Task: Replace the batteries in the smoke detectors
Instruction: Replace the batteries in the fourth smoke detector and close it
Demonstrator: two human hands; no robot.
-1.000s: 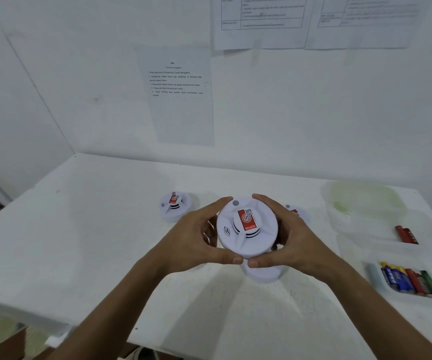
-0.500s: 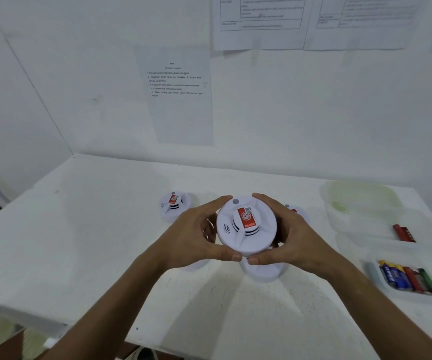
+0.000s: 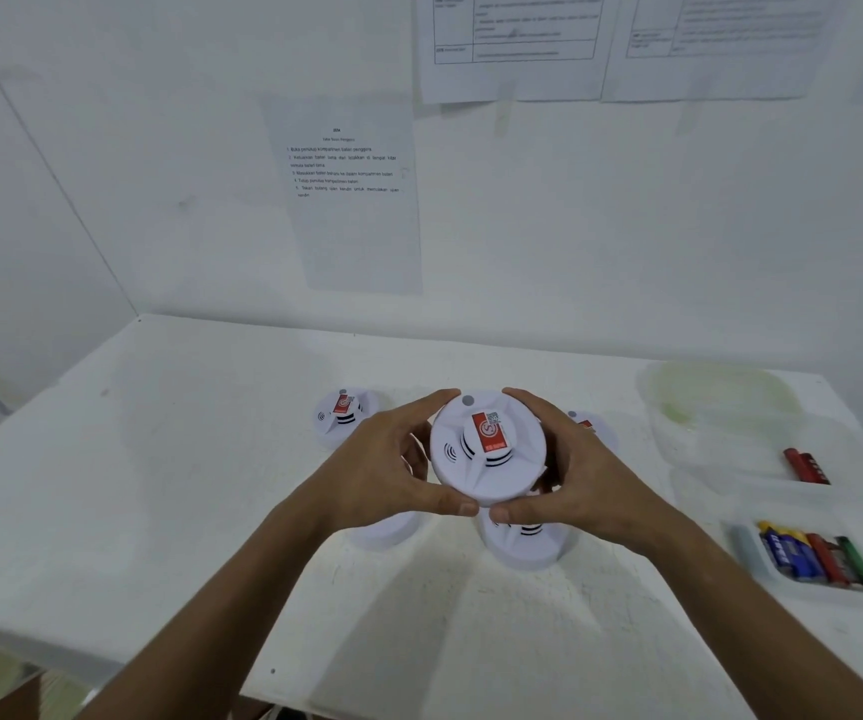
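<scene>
Plastic smoke detector (image 3: 486,452), a round white disc with a raised centre, dark vent slots and a red label, sits raised above the middle of the counter (image 3: 133,485), gripped between both hands. The left hand (image 3: 377,472) curls around its rim from 9 o'clock, thumb along the near edge and index finger over the far edge. The right hand (image 3: 582,475) mirrors it from 3 o'clock; the two thumbs nearly meet at 6 o'clock on the rim. The fingers (image 3: 432,405) of both hands are bent around the disc, and those behind it are hidden.

Below the held unit, at about 5 o'clock, a second detector (image 3: 528,545) rests on the matte white counter, partly covered by the right hand. A white rounded shape (image 3: 385,530) shows under the left wrist; I cannot tell what it is. A third detector (image 3: 345,415) lies at 10 o'clock, well apart from the hands, and a fourth (image 3: 593,431) peeks out behind the right hand at 2 o'clock.

At 3 o'clock stand clear plastic containers: one (image 3: 720,394) with a pale greenish tint, one holding red cylindrical batteries (image 3: 806,465), and nearer, at 4 o'clock, a tray (image 3: 743,545) of assorted batteries (image 3: 816,556) in blue, red and green. Printed paper sheets (image 3: 351,194) hang on the smooth white wall.
</scene>
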